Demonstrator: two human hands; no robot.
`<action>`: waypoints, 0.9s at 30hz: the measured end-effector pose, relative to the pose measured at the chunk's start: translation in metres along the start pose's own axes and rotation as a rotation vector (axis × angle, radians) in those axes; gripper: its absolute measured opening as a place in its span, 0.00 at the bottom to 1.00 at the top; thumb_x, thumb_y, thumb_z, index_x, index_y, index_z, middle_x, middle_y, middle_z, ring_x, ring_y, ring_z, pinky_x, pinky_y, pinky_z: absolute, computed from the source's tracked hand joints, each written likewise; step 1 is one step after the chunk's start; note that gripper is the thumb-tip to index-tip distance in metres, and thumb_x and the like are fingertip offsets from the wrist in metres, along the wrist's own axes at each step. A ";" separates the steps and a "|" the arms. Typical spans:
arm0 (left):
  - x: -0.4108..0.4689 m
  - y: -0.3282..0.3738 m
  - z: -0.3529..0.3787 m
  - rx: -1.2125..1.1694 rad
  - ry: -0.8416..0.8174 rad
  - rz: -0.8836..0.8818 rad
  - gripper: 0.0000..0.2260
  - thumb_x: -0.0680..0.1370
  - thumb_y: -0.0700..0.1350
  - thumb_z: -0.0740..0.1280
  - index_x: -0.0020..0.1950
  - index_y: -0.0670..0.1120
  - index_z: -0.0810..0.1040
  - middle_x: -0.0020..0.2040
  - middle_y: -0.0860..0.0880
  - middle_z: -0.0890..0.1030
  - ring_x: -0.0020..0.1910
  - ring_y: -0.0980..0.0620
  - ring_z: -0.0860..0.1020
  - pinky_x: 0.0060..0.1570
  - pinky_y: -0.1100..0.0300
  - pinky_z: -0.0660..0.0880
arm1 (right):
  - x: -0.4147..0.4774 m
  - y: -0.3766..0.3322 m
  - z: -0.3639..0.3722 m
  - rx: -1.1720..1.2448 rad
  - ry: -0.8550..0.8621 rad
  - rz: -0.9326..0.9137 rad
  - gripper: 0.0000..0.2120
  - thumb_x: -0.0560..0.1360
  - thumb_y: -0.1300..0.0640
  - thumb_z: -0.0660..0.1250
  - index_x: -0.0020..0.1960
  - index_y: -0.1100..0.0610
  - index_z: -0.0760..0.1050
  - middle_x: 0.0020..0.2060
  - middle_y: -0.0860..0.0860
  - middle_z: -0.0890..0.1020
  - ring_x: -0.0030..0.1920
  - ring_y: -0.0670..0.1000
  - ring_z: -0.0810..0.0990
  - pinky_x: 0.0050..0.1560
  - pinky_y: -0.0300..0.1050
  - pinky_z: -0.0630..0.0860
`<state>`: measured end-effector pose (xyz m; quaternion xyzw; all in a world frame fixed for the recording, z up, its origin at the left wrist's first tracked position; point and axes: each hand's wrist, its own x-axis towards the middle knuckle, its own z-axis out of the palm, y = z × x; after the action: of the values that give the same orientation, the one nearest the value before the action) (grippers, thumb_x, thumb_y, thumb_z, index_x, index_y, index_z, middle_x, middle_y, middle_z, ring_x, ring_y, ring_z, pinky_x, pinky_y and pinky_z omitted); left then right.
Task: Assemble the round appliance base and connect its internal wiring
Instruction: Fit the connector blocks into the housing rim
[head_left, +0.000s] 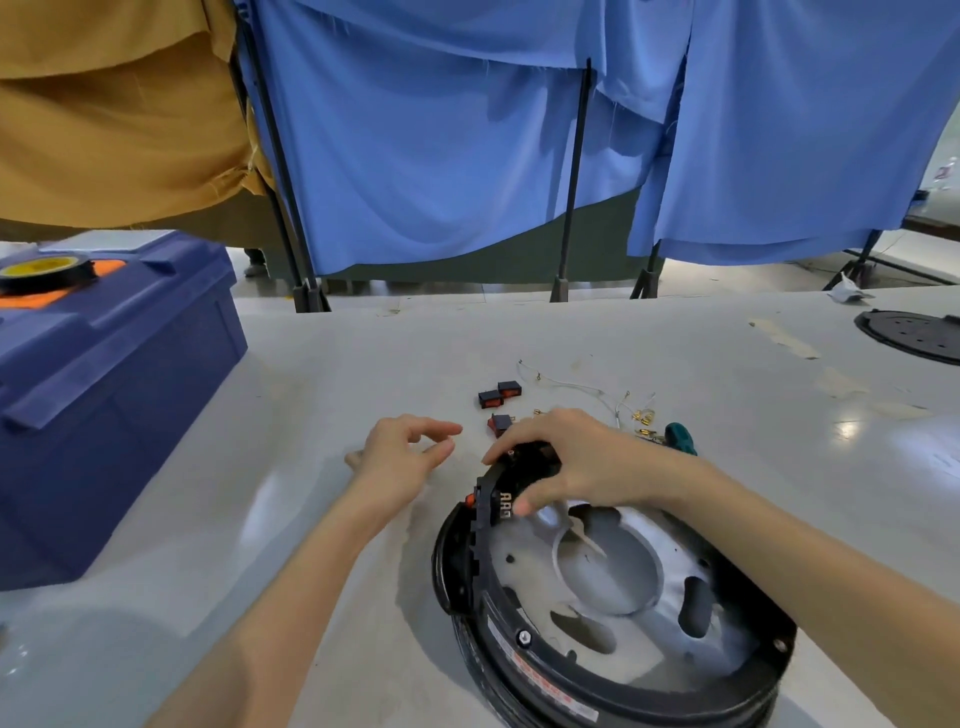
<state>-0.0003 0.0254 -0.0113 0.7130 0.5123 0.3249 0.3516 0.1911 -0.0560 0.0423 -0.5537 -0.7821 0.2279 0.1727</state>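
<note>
Blue curtains (441, 156) hang across the far side of your pale worktable (311, 519), and a dark blue lidded storage box (104, 415) sits at its left edge. Near you on the right lies the round appliance base (613, 686), its black rim up and its silver metal plate (597, 571) showing inside. A flat black disc (919, 332) rests at the far right of the table. Your right hand (566, 457) is curled over the black switch housing (485, 514) on the far-left rim of the base, fingers over its top and thumb pressed to its inner face. Your left hand (405, 449) hovers just left of it, fingers loosely bent with thumb and forefinger apart, holding nothing. A roll of tape (49, 270) lies on the box lid. Beyond your hands lie three red-and-black rocker switches (491, 399), thin white wires (571, 387), a green-handled tool (680, 436) and small brass terminals (644, 415).
</note>
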 end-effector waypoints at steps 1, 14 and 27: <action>0.007 -0.002 0.007 0.109 -0.008 0.042 0.08 0.79 0.49 0.68 0.55 0.60 0.82 0.53 0.60 0.79 0.61 0.55 0.72 0.57 0.54 0.56 | 0.001 0.003 -0.004 0.002 0.007 0.000 0.20 0.69 0.54 0.77 0.59 0.51 0.81 0.48 0.41 0.82 0.48 0.36 0.76 0.52 0.29 0.69; 0.069 -0.001 0.071 0.605 -0.053 0.259 0.14 0.80 0.54 0.64 0.66 0.55 0.74 0.63 0.53 0.71 0.64 0.50 0.63 0.53 0.57 0.52 | 0.006 0.020 0.002 0.108 0.135 0.027 0.20 0.63 0.44 0.80 0.53 0.44 0.82 0.46 0.45 0.84 0.48 0.43 0.80 0.54 0.45 0.75; -0.039 0.000 -0.020 -0.397 -0.134 0.021 0.18 0.66 0.27 0.75 0.45 0.49 0.86 0.39 0.51 0.85 0.33 0.60 0.79 0.35 0.70 0.74 | -0.002 -0.011 0.003 -0.118 0.049 0.008 0.32 0.65 0.40 0.77 0.66 0.44 0.75 0.63 0.39 0.77 0.65 0.41 0.67 0.72 0.55 0.55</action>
<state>-0.0272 -0.0082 -0.0042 0.6551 0.4061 0.3749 0.5152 0.1811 -0.0616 0.0455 -0.5713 -0.7876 0.1682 0.1579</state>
